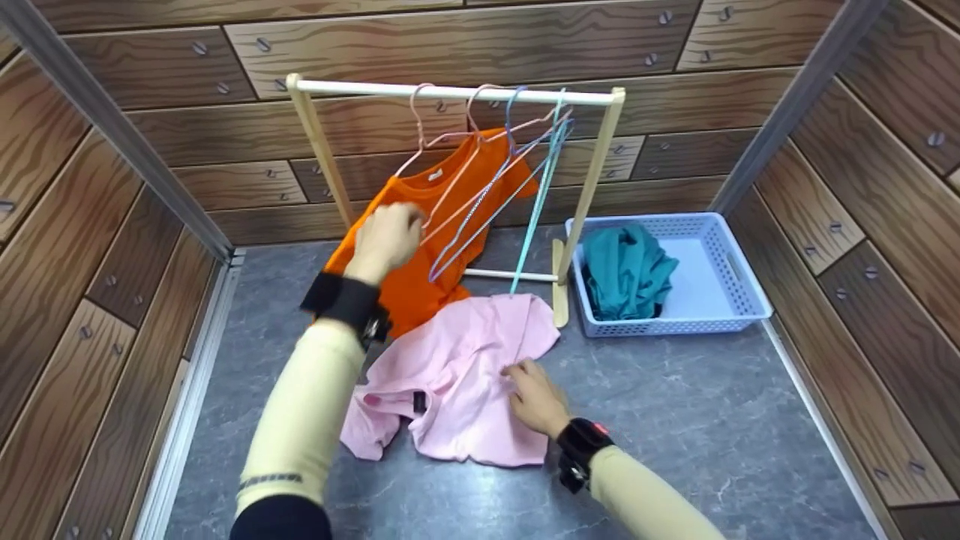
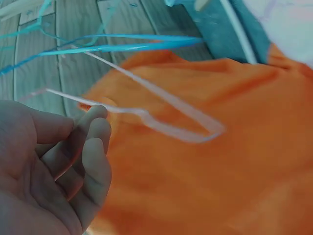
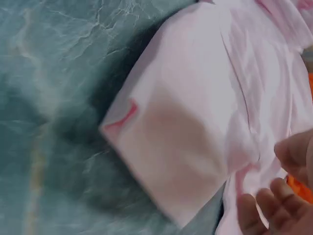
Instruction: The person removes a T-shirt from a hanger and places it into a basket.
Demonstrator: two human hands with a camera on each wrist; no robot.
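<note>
An orange T-shirt (image 1: 442, 202) hangs on a pink hanger (image 1: 418, 120) on the rack, its lower part reaching the floor. My left hand (image 1: 386, 236) is in front of it, fingers loosely bent. In the left wrist view, a bare pink hanger (image 2: 166, 93) passes right at those fingertips, with no grip round it. A pale pink shirt (image 1: 465, 360) lies rumpled on the floor, overlapping the orange hem in the head view. My right hand (image 1: 538, 397) is over its right side. In the right wrist view its thumb and fingers are apart, pinching no cloth (image 3: 181, 122).
The rack (image 1: 457, 92) has a white bar on wooden legs. A blue-purple hanger (image 1: 469, 206) and teal hangers (image 1: 544, 180) hang on its right half. Right of it stands a light blue basket (image 1: 712, 262) holding teal clothing (image 1: 628, 270). Wood-patterned walls (image 1: 450, 37) enclose the floor.
</note>
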